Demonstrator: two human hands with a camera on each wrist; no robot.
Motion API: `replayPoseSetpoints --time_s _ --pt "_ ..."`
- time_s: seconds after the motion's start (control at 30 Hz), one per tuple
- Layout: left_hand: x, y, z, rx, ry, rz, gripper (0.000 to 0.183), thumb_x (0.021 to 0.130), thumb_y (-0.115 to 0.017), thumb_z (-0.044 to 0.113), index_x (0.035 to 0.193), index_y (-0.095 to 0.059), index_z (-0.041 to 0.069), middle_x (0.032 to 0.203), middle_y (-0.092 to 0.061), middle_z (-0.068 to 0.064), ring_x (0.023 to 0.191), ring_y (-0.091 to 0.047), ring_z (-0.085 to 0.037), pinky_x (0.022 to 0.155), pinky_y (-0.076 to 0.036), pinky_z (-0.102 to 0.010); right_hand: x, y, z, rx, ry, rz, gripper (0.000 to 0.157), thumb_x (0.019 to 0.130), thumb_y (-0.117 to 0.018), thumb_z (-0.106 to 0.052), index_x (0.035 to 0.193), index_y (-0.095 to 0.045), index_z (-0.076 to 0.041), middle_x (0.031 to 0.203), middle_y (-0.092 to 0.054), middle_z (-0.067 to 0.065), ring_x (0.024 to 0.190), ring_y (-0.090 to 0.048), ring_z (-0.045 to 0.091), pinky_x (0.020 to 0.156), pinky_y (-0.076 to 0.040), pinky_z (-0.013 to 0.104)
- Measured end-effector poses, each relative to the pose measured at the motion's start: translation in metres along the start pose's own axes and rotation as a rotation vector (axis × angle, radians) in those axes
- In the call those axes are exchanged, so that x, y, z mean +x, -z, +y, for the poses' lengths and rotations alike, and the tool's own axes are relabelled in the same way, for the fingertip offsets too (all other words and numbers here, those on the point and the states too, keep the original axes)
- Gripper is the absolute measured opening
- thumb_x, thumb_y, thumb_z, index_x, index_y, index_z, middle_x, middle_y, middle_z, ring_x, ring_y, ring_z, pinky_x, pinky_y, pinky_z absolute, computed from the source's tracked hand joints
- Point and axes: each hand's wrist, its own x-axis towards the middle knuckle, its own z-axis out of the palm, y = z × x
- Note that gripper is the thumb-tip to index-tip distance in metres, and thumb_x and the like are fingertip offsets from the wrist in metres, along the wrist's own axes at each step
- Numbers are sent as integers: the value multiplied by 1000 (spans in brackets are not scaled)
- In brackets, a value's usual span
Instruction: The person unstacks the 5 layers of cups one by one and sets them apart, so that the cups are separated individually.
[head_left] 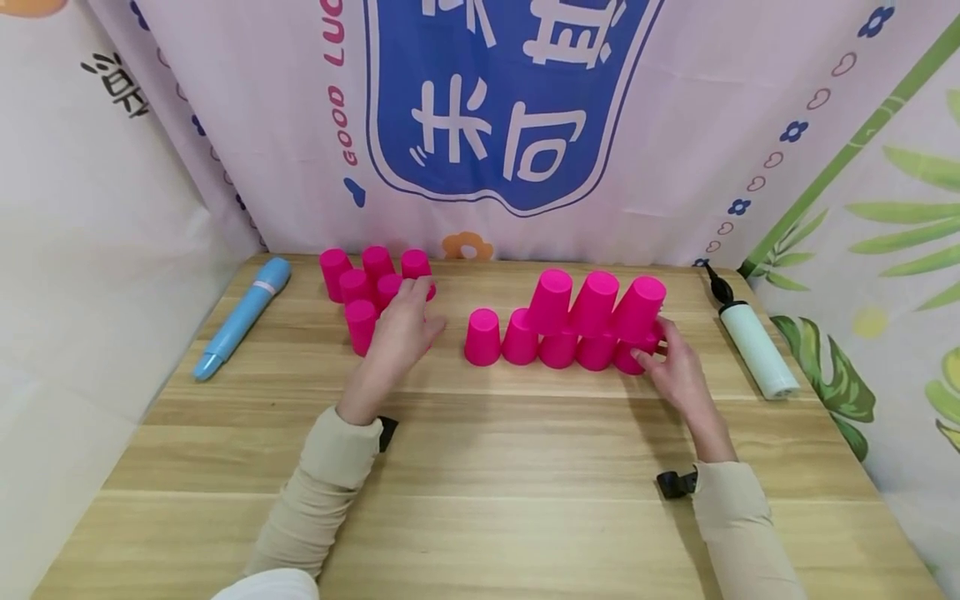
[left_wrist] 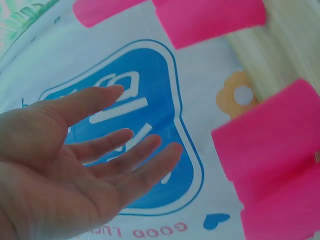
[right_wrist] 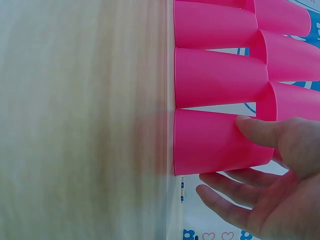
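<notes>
Touching the pink end cup (head_left: 623, 358) right of center in the head view, the right hand (head_left: 678, 367) is probably steadying the lower row (head_left: 558, 352), since three upper cups (head_left: 594, 304) are straddling it. Left of center, the left hand (head_left: 399, 333) is hovering by loose cups (head_left: 354, 286). In the left wrist view, its empty fingers (left_wrist: 150, 172) are hanging apart. In the right wrist view, lower right, relaxed, parted fingers are loosely flanking the end cup.

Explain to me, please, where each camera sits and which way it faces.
Head: on the head, looking forward and down at the wooden table; left hand, right hand and beige sleeves show.
Left wrist: on that wrist, looking past the left palm toward the printed curtain and some pink cups.
Right wrist: on that wrist, facing the two-tier cup stack; right thumb touches its lower end cup.
Head and right wrist share that stack.
</notes>
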Motion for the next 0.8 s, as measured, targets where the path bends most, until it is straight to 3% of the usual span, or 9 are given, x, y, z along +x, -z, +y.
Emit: replayPoseSetpoints --time_s 0.2,0.37,0.57,0.7,0.8 --pt "4 -10 17 -100 -52 -35 59 86 -72 11 137 -44 1 129 -51 -18 113 -55 -32 90 -51 -42 -1 -2 2 1 -5 3 61 91 -63 -2 143 -32 4 131 -48 30 117 -48 45 95 -44 57" --pt "9 -21 32 -168 -94 -40 61 85 -73 12 137 -42 1 128 -52 -17 117 -53 -31 91 -51 -41 -2 -1 4 -1 -3 1 61 91 -63 -1 143 -32 3 131 -49 29 117 -48 45 95 -44 58" --pt "20 -42 45 -375 -158 -57 74 83 -76 16 142 -34 3 133 -46 -18 122 -48 -33 97 -48 -42 -1 1 3 -2 3 11 61 90 -63 -1 143 -32 3 131 -49 29 116 -48 45 95 -44 58" --pt "29 -61 55 -481 -148 -72 78 81 -78 19 142 -32 4 136 -44 -16 125 -45 -31 99 -46 -43 0 1 2 6 18 17 61 89 -64 0 142 -33 4 131 -49 30 116 -49 46 95 -44 58" --pt "34 -72 62 -502 -134 -64 77 80 -79 20 141 -34 3 136 -45 -14 125 -46 -31 99 -46 -42 0 -1 1 13 26 18 61 89 -64 1 141 -33 4 130 -49 31 116 -49 46 94 -44 58"
